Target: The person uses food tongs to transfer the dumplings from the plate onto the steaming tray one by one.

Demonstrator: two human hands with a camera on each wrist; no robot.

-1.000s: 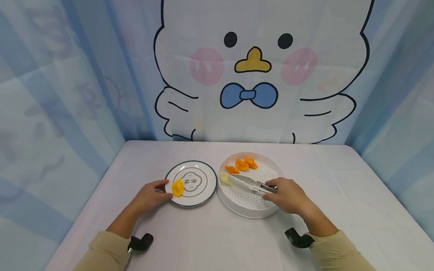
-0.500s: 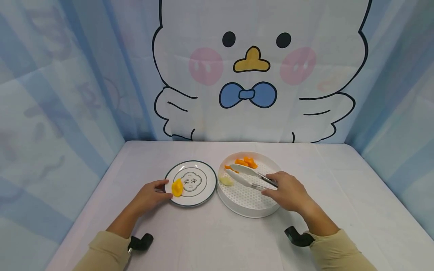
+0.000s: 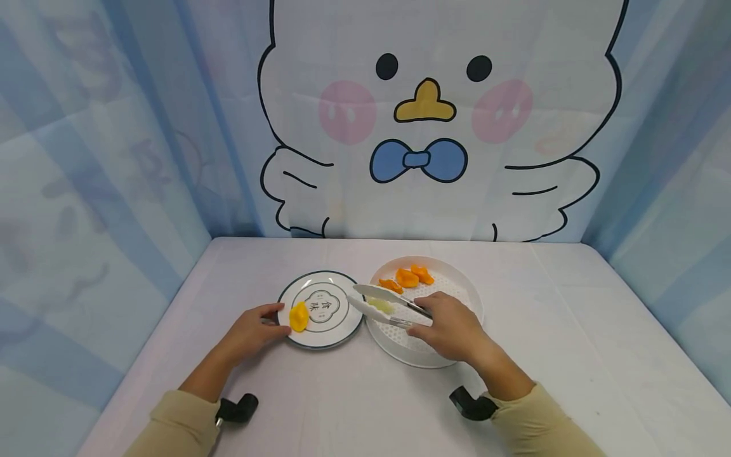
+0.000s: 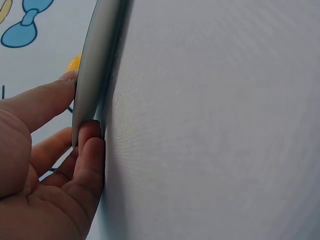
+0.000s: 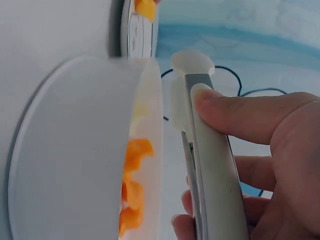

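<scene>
My left hand (image 3: 257, 332) grips the left rim of a white plate (image 3: 342, 324) with a dark edge line. In the left wrist view its thumb (image 4: 47, 102) lies on the plate's upper side, with fingers tucked under the rim. A yellow lumpy piece (image 3: 299, 317) sits on the plate near that thumb. My right hand (image 3: 454, 327) holds tongs (image 3: 381, 293) with pale tips and metal handles. Their tips stand apart with nothing between them, over the tray's left rim beside the plate. Below the tongs, a pale yellow piece (image 3: 381, 306) lies in the round white perforated tray (image 3: 419, 358), partly hidden.
Several orange pieces (image 3: 407, 278) lie toward the back of the tray. Tray and plate stand side by side on a white-covered table (image 3: 354, 406). A printed cloth (image 3: 422, 203) hangs behind the table, with blue curtains (image 3: 103, 190) at the sides.
My right hand has raised the tongs off the pale yellow piece and carried them left toward the plate. The piece stays in the tray. My left hand and the plate have not moved.
</scene>
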